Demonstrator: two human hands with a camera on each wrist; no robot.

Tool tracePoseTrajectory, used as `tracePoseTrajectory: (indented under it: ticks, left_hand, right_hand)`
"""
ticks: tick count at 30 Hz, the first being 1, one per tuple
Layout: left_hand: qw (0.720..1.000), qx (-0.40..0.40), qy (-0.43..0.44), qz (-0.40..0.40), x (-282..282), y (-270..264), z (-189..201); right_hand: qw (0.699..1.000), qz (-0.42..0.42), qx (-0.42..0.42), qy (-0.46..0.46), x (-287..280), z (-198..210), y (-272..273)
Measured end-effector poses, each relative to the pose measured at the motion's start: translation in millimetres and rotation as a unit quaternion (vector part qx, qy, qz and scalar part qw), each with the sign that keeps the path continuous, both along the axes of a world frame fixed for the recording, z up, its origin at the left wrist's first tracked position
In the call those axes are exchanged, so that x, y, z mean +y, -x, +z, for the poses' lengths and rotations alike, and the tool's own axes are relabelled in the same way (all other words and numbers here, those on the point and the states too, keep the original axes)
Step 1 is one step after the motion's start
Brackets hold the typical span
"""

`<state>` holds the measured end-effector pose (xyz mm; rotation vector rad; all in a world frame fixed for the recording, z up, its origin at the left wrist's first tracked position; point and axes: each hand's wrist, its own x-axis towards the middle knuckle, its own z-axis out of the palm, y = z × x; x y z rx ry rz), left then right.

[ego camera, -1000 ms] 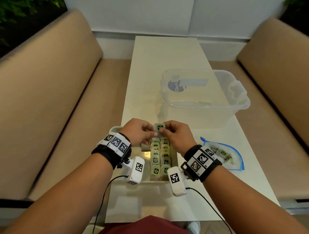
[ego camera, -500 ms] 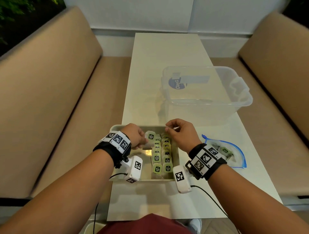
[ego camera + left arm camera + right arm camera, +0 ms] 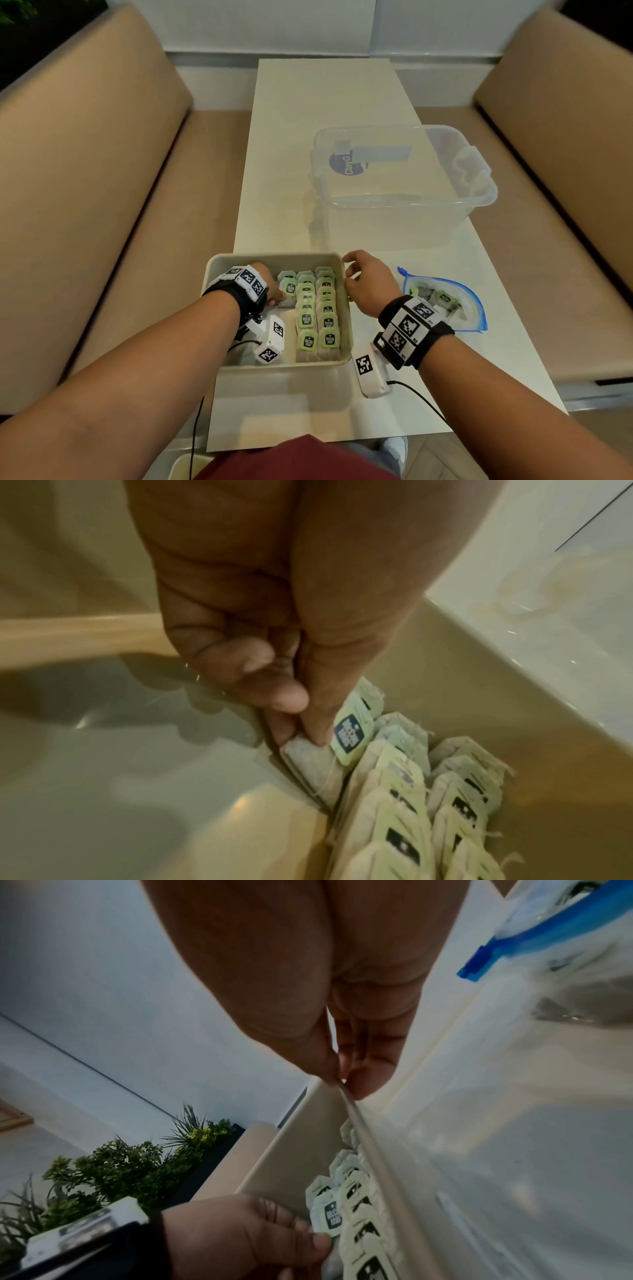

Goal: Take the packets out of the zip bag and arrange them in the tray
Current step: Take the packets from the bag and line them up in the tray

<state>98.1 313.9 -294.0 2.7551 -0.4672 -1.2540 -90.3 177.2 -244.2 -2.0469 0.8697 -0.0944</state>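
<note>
A beige tray (image 3: 274,256) sits at the table's near end with two rows of green-tagged packets (image 3: 317,320) along its right side. My left hand (image 3: 278,298) is inside the tray, pinching one packet (image 3: 289,287) that stands at the far end, just left of the rows. The left wrist view shows thumb and fingers of that hand (image 3: 303,731) on the packet (image 3: 310,754) by its green tag. My right hand (image 3: 347,275) pinches the tray's right rim (image 3: 363,1139). The blue-edged zip bag (image 3: 474,308), to the right of the tray, holds a few packets (image 3: 443,297).
A clear plastic box (image 3: 472,202) stands on the white table (image 3: 308,102) beyond the tray. Beige benches (image 3: 85,171) run along both sides. Cables hang from the wrist cameras over the table's near edge.
Both hands held one packet above the tray. The left hand has lowered it into the tray beside the rows; the right hand let go and moved right to the tray's rim.
</note>
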Motion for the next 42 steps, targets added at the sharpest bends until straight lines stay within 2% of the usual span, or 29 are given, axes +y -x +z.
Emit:
tracePoseTrajectory:
  ticks: [4,6,9,11,14,16,18,20,24,26,28,31,36,42]
  left_hand:
    - [0.999,-0.028,-0.016,-0.002,-3,11,15]
    - [0.999,-0.044,-0.003,-0.002,-4,18,29]
    - [0.993,-0.113,0.041,-0.015,0,25,58]
    - [0.985,-0.124,0.115,-0.019,-7,39,81]
    - [0.962,-0.069,0.261,-0.035,-34,77,114]
    - [0.942,-0.039,0.326,-0.066,-62,107,123]
    - [0.930,-0.032,0.347,-0.116,-93,137,120]
    - [0.925,-0.049,0.331,-0.181,-124,164,106]
    - [0.939,-0.078,0.222,-0.250,-168,202,67]
    - [0.947,-0.104,0.175,-0.250,-178,211,49]
    - [0.947,-0.133,0.167,-0.242,-179,215,37]
    - [0.935,-0.172,0.208,-0.232,-177,225,31]
    - [0.936,-0.138,0.287,-0.148,-172,233,29]
    - [0.929,-0.165,0.278,-0.180,-173,238,33]
  right_hand:
    - [1.000,0.015,-0.006,-0.023,-2,1,7]
    - [0.999,0.032,-0.004,-0.033,-8,2,15]
    - [0.998,0.040,-0.023,-0.052,-21,7,31]
    - [0.998,0.044,-0.032,-0.042,-39,12,48]
    - [0.999,0.035,-0.024,0.003,-70,16,77]
    - [0.998,0.016,0.003,0.056,-92,15,98]
    - [0.994,-0.005,0.040,0.103,-109,11,118]
    - [0.986,-0.010,0.089,0.140,-122,7,135]
    - [0.974,0.008,0.169,0.150,-141,-9,158]
    - [0.977,0.026,0.166,0.132,-147,-18,162]
    - [0.983,0.029,0.147,0.104,-151,-23,160]
    - [0.992,0.013,0.112,0.063,-159,-29,161]
    - [0.998,0.012,0.055,0.025,-172,-34,157]
    - [0.999,0.006,0.041,0.004,-178,-43,155]
